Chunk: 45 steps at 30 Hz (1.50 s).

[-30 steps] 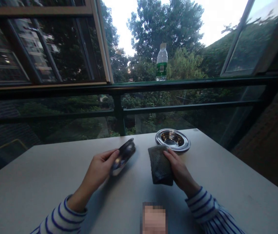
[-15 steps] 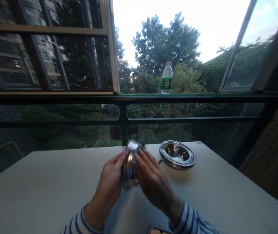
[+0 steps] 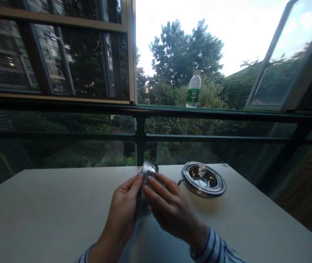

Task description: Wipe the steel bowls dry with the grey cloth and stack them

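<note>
Since a second ago, right hand (image 3: 173,206) and grey cloth (image 3: 181,181) moved left onto the tilted metal bowl (image 3: 150,167); they were apart then. Left hand (image 3: 124,210) grips the bowl's left side, thumb near the rim, other fingers mostly hidden. Bowl is between both hands, over the white table (image 3: 62,204). Right hand lightly curled on its right side, cloth under the fingers, mostly covered. Metal dish (image 3: 201,181) farther right.

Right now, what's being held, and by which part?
A metal bowl, by its rim, in the left grip; the right grip presses a mostly hidden cloth against it.
</note>
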Motion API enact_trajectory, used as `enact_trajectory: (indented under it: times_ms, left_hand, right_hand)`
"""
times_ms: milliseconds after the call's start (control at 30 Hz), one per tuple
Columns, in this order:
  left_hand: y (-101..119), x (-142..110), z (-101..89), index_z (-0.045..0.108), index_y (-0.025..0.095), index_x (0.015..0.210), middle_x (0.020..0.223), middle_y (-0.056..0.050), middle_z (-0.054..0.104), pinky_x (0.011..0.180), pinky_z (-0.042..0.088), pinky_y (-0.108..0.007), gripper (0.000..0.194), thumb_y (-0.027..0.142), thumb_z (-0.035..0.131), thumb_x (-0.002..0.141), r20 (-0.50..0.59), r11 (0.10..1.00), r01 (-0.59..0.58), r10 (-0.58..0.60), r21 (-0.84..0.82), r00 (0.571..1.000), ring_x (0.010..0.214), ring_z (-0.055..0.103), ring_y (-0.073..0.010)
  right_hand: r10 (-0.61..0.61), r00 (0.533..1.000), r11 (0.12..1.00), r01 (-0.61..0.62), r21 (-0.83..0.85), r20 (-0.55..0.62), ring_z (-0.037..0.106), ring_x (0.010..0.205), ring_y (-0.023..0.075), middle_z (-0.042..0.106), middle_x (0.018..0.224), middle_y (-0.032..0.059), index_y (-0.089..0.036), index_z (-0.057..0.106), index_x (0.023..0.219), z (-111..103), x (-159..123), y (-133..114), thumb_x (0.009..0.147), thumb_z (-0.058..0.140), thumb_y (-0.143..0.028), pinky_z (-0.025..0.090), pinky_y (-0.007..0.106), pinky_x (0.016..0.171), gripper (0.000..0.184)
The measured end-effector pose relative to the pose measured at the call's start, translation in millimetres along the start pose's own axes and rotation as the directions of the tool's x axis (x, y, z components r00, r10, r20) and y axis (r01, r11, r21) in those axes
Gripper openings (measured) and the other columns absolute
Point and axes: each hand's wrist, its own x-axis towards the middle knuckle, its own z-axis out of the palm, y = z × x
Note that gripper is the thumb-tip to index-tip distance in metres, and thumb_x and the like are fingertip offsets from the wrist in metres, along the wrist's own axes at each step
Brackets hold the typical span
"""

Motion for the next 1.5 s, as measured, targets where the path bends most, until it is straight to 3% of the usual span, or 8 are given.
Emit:
enact_trajectory:
  times_ms: [100,300,467,667,900,1100,1300,1500]
  left_hand:
    - [1,1,-0.4,0.072,0.013,0.084,0.062,-0.003,0.069,0.051,0.048,-0.018,0.022,0.027,0.07,0.068,0.015,0.999,0.003,-0.002,-0.04,1.0,0.053,0.061,-0.0109]
    - [2,-6,4.0,0.072,0.014,0.088,0.065,-0.003,0.07,0.054,0.05,-0.019,0.022,0.026,0.069,0.07,0.027,0.999,0.038,-0.037,-0.034,0.999,0.056,0.062,-0.0114]
    - [3,-6,3.5,0.072,0.013,0.08,0.057,-0.001,0.066,0.047,0.046,-0.016,0.02,0.025,0.073,0.065,0.054,0.996,0.044,-0.04,-0.08,0.998,0.048,0.057,-0.0085]
    - [-1,-12,5.0,0.071,0.014,0.09,0.065,-0.003,0.068,0.052,0.049,-0.022,0.025,0.03,0.068,0.071,0.086,0.997,0.078,-0.077,-0.008,0.993,0.052,0.059,-0.0108]
    - [4,-14,4.7,0.071,0.012,0.074,0.055,0.0,0.063,0.043,0.041,-0.015,0.017,0.028,0.07,0.069,0.083,0.996,0.054,-0.048,-0.07,0.995,0.045,0.054,-0.0074]
    - [1,-18,8.7,0.072,0.014,0.087,0.062,-0.002,0.067,0.052,0.048,-0.022,0.023,0.03,0.068,0.071,0.142,0.998,0.066,-0.061,-0.026,0.988,0.049,0.057,-0.0105]
    - [2,-16,6.8,0.073,0.013,0.084,0.061,-0.002,0.066,0.048,0.045,-0.018,0.023,0.03,0.069,0.069,0.131,0.998,0.053,-0.051,-0.012,0.99,0.05,0.057,-0.0098]
    - [0,-20,9.5,0.073,0.012,0.086,0.068,-0.006,0.068,0.056,0.047,-0.022,0.027,0.034,0.068,0.069,0.146,0.993,0.02,-0.037,0.116,0.989,0.06,0.06,-0.0136]
  right_hand:
    - [-0.109,0.994,0.994,0.11,-0.023,0.021,0.037,0.125,0.0276,0.053,0.128,0.0068,-0.016,0.052,0.121,-2,-3,-3,0.087,0.046,-0.021,0.04,0.046,0.097,0.035]
    - [0.076,0.997,0.997,-0.076,0.01,-0.004,0.037,0.124,0.0261,0.049,0.132,0.0097,-0.014,0.048,0.125,-11,2,3,0.089,0.043,-0.022,0.039,0.045,0.097,0.038]
    - [-0.139,0.989,0.99,0.14,-0.005,0.052,0.039,0.123,0.0244,0.055,0.126,0.0039,-0.017,0.054,0.117,-17,1,-4,0.086,0.047,-0.021,0.036,0.042,0.099,0.032]
    - [0.035,0.999,0.999,-0.035,0.002,0.018,0.038,0.124,0.0248,0.051,0.129,0.0099,-0.015,0.049,0.123,-22,-3,9,0.086,0.046,-0.02,0.038,0.044,0.097,0.038]
    - [-0.172,0.98,0.985,0.171,0.014,0.097,0.038,0.123,0.0256,0.053,0.128,0.0024,-0.018,0.055,0.116,-25,-2,-6,0.083,0.046,-0.022,0.034,0.044,0.1,0.034]
    - [-0.003,1.0,1.0,0.003,0.005,0.022,0.037,0.124,0.0272,0.05,0.13,0.0102,-0.016,0.048,0.123,-31,-3,1,0.085,0.045,-0.022,0.037,0.047,0.096,0.039]
    - [-0.12,0.989,0.993,0.12,0.013,0.082,0.037,0.123,0.0263,0.054,0.127,0.0059,-0.016,0.051,0.121,-31,-4,-4,0.084,0.047,-0.02,0.035,0.045,0.099,0.038]
    - [0.089,0.995,0.996,-0.089,-0.005,-0.037,0.04,0.121,0.0257,0.053,0.127,0.0112,-0.015,0.048,0.123,-35,-4,8,0.086,0.044,-0.018,0.04,0.046,0.095,0.038]
